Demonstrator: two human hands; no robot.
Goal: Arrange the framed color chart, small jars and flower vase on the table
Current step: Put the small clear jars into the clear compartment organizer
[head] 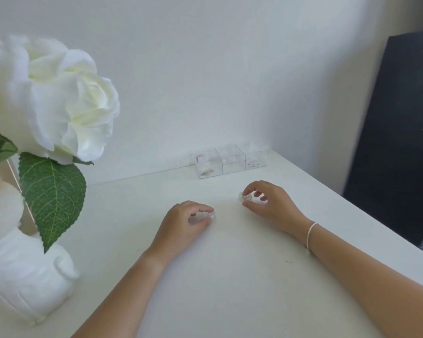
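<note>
Two small jars are in my hands right now, one in each, and both sit low on the white table (230, 276). From the head camera, which is the only view I have, my left hand (181, 223) has its fingers curled round a little clear jar (206, 215), and the jar looks like it touches the table top. My right hand (269, 203) pinches the other clear jar (246, 197) between thumb and fingers, a bit farther back and near the first one. The flower vase (22, 276) is white and stands at the left side, just beside my left arm, with a big white flower (59, 98) and a green leaf (53, 196) hanging out over the table. I think that leaf and flower could get bumped if I swing my left arm that way, and the vase might tip, since the flower looks heavy on top. The jars are see-through and shiny, so I think they could slip from my fingers or roll off if I let go too fast. Three clear boxes (230, 159) stand in a row by the wall, and a quick push forward could knock them. I cannot clearly see the framed color chart; something behind the vase may be it, but I cannot tell. My right arm is near the table edge, so a jar put down there could fall.
</note>
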